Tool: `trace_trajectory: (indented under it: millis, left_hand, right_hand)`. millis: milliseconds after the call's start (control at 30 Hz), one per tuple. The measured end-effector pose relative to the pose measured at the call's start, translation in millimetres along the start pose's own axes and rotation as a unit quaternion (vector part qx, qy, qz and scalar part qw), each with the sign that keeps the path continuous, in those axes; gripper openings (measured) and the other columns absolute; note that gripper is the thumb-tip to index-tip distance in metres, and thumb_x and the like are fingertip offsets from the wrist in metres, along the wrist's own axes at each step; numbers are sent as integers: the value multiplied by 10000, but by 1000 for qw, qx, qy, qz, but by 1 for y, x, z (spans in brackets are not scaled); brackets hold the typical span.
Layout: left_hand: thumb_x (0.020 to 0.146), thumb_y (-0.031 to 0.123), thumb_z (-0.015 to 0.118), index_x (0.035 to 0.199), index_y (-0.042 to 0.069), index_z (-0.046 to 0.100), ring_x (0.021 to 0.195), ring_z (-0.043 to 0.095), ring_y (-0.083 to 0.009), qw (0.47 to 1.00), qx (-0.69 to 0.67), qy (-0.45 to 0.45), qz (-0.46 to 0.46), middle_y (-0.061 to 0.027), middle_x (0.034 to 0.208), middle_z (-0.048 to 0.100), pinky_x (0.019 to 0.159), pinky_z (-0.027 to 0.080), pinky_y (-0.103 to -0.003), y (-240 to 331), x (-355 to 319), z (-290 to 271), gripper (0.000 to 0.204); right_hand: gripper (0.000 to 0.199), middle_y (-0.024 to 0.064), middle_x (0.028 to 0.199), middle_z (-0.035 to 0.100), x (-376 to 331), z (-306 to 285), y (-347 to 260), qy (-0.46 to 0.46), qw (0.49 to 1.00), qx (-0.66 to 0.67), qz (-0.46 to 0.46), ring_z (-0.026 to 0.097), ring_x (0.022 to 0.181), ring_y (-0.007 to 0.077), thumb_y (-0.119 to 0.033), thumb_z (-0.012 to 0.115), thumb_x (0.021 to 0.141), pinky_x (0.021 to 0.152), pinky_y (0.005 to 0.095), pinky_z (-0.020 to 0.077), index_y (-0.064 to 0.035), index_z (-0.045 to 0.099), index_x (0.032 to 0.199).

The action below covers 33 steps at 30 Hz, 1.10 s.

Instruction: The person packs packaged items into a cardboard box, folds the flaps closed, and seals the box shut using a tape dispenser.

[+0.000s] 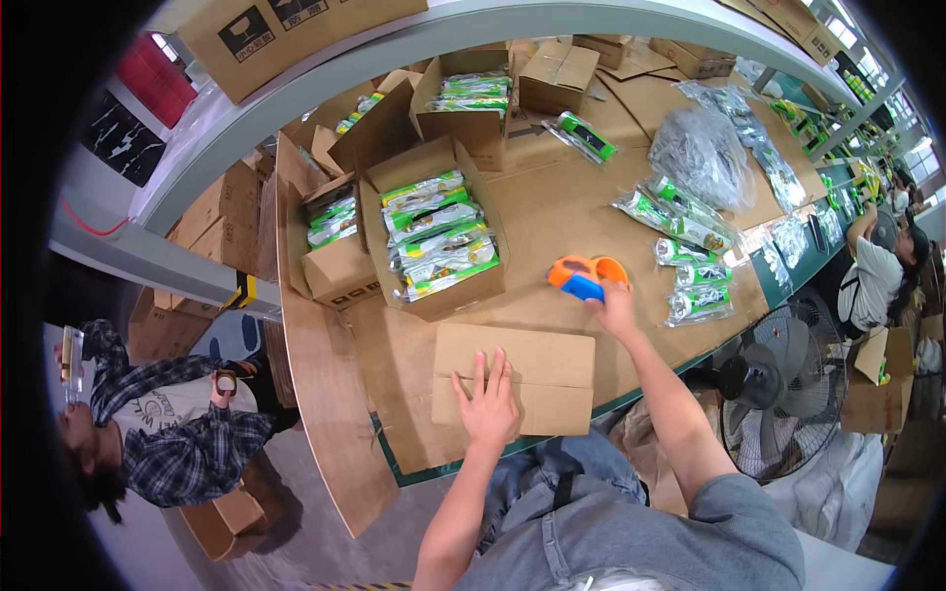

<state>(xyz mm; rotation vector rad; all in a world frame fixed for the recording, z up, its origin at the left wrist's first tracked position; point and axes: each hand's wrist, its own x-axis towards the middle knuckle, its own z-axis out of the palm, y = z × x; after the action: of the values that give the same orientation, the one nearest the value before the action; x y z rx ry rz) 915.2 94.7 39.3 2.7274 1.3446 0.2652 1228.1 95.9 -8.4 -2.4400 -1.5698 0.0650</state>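
A closed cardboard box (554, 379) lies at the table's near edge in front of me, its flaps meeting along a seam across the middle. My left hand (489, 406) rests flat on its left half, fingers spread. Just beyond the box's far right corner, my right hand (616, 307) is wrapped round an orange and blue tape dispenser (579, 284), raised above the cardboard-covered tabletop. The hand hides part of the dispenser's near side.
Open cartons (434, 305) of green-and-white packaged items stand at the left and back. Loose green-and-white packages (702, 295) and a heap of clear plastic bags (700, 158) lie right. A fan (783, 379) stands at the right edge; a shelf beam (552, 22) crosses overhead. Other people are nearby.
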Motion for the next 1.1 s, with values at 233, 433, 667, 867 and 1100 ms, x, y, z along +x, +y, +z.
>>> trace_trajectory:
  millis: [233,433,667,867,1100]
  left_hand:
    - [840,199,525,1279,166,562,1408,287,-211,1000,2,-13,-24,58,1481,387,1102,149,-652,5,-3,-1,442]
    - [838,190,537,1252,122,562,1398,314,-228,997,-5,22,-72,20,1447,435,1059,173,-674,45,16,17,421]
    - [850,199,537,1271,89,529,1408,289,-205,990,-49,-88,-94,8,1459,417,1077,132,-665,61,26,17,436]
    - [809,122,527,1258,105,534,1403,297,-190,994,-55,19,-93,23,1491,374,1096,119,-639,63,27,21,449]
    - [784,68,527,1194,92,549,1366,368,-203,979,-165,61,-106,5,1419,468,1132,96,-565,55,25,8,412]
  right_hand:
    - [483,81,1063,646,-61,-80,-9,-84,750,647,111,617,917,155,-265,734,815,808,320,500,7,546,1168]
    - [771,87,1171,618,-92,-73,-61,-118,569,811,73,610,1040,163,-520,735,778,905,332,493,12,489,1279]
    - [756,99,1225,586,-65,-44,-89,-9,549,808,215,562,1143,241,-692,339,909,1008,415,436,-67,482,1311]
    - [677,-53,561,328,-50,-40,-52,-105,743,653,107,307,521,65,-639,263,967,480,260,247,-99,409,586]
    - [519,-10,671,511,-45,-60,-57,-176,736,648,83,495,616,88,-555,454,944,531,274,398,-78,570,777]
